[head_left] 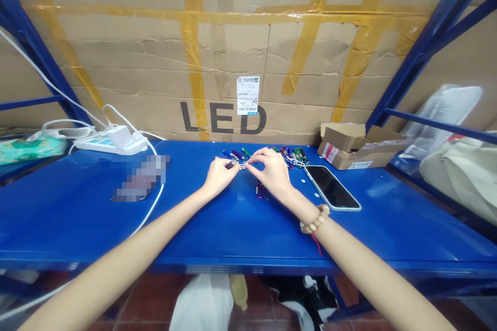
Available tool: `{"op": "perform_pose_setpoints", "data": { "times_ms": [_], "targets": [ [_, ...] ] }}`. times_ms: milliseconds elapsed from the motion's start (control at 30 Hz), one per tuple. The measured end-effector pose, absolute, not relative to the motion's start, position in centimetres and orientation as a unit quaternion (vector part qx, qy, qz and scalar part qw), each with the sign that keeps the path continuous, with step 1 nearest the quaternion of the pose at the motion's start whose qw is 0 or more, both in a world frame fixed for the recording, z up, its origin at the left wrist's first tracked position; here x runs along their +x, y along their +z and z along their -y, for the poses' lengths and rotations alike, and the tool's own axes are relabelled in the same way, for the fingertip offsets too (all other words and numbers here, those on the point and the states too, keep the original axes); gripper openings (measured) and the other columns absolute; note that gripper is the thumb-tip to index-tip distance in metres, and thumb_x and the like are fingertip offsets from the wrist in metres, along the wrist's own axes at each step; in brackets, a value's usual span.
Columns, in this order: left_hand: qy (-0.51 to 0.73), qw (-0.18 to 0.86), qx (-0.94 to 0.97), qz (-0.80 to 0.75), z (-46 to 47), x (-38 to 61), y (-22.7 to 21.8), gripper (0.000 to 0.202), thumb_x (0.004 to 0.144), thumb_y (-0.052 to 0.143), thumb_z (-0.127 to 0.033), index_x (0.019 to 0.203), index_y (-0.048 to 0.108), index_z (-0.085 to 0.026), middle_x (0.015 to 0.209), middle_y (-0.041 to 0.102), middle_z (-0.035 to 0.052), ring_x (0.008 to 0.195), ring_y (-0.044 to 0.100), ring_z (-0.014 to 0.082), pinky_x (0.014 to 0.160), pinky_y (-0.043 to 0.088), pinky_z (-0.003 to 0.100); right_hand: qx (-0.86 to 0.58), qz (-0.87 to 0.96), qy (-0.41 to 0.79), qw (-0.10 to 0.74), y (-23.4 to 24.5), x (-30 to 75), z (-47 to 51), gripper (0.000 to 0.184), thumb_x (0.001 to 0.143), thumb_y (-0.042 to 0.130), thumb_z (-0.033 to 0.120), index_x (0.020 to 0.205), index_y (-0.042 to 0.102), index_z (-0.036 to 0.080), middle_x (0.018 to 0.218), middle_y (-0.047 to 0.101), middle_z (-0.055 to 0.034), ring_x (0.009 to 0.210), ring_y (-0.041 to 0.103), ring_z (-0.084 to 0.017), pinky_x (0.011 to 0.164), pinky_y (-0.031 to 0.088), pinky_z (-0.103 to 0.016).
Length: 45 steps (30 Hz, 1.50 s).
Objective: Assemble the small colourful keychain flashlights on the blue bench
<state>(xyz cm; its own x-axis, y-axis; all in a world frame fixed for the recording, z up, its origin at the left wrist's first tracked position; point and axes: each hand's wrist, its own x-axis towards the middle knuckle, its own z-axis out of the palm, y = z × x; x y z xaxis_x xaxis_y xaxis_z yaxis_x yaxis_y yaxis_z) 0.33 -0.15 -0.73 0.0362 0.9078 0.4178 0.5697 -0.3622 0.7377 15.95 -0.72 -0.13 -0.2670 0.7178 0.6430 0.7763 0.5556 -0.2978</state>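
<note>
My left hand [219, 178] is closed, its thumb and fingers pinching a small dark purple cylinder [230, 164]. My right hand [272, 170] meets it from the other side, thumb and forefinger pressed together on a small silvery metal piece [243, 166]; its exact form is too small to tell. Beneath the right hand lies a dark red carabiner clip [260, 191], partly hidden. Behind both hands are several small coloured metal cylinders in blue, purple and green [237, 154]. More of them, with silvery rings or chains [297, 159], lie to the right.
A phone [334, 187] lies right of my hands on the blue table [233, 238]. Behind it stands an opened small cardboard box [357, 147]. On the left are a white power strip [112, 140], a trailing white cable [153, 204] and a blurred-out item [143, 178]. A large carton [217, 57] backs the table.
</note>
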Motion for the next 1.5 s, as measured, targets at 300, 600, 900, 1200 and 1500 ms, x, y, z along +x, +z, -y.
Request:
{"op": "perform_pose_setpoints", "data": {
  "times_ms": [300,600,900,1200,1500],
  "targets": [
    [0.360,0.199,0.700,-0.583,0.2,0.3,-0.7,0.021,0.064,0.047,-0.022,0.044,0.048,-0.015,0.046,0.047,-0.0015,0.052,0.046,0.0124,0.049,0.024,0.022,-0.299,0.812,-0.117,0.488,0.0,14.8,1.7,0.014,0.083,0.057,0.029,0.080,0.067,0.020,0.085,0.064,-0.0035,0.081,0.056,-0.015,0.074,0.037,-0.031],
    [0.360,0.216,0.708,-0.568,0.1,0.2,-1.0,0.016,0.061,0.045,-0.018,0.048,0.053,-0.014,0.047,0.050,-0.0011,0.054,0.049,0.0141,0.050,0.026,0.023,-0.309,0.842,-0.075,0.436,-0.2,15.0,1.5,0.012,0.083,0.056,0.026,0.086,0.067,0.021,0.095,0.061,-0.0052,0.087,0.054,-0.017,0.074,0.039,-0.032],
    [0.433,0.240,0.646,-0.581,-0.9,-0.2,-1.1,0.027,0.066,0.051,-0.029,0.042,0.045,-0.017,0.042,0.045,-0.0028,0.050,0.043,0.0124,0.052,0.028,0.024,-0.413,0.831,-0.034,0.370,-0.2,16.2,0.6,0.021,0.084,0.054,0.034,0.097,0.063,0.021,0.100,0.061,-0.0051,0.095,0.053,-0.019,0.081,0.036,-0.033],
    [0.459,0.302,0.626,-0.554,-0.9,-0.2,-1.3,0.032,0.067,0.051,-0.034,0.042,0.037,-0.018,0.037,0.037,-0.0057,0.044,0.034,0.0087,0.050,0.027,0.023,-0.525,0.832,-0.047,0.172,-2.0,16.8,-0.6,0.041,0.088,0.040,0.046,0.121,0.055,0.025,0.128,0.047,-0.0095,0.119,0.036,-0.027,0.095,0.026,-0.046],
    [0.476,0.364,0.599,-0.532,-0.5,-0.1,-0.6,0.030,0.064,0.054,-0.036,0.046,0.037,-0.018,0.038,0.035,-0.0068,0.041,0.029,0.0067,0.045,0.022,0.023,-0.530,0.822,-0.065,0.200,-1.8,16.9,-0.7,0.029,0.085,0.050,0.034,0.109,0.063,0.025,0.119,0.054,-0.0079,0.113,0.041,-0.024,0.093,0.028,-0.041]
  ]
}}
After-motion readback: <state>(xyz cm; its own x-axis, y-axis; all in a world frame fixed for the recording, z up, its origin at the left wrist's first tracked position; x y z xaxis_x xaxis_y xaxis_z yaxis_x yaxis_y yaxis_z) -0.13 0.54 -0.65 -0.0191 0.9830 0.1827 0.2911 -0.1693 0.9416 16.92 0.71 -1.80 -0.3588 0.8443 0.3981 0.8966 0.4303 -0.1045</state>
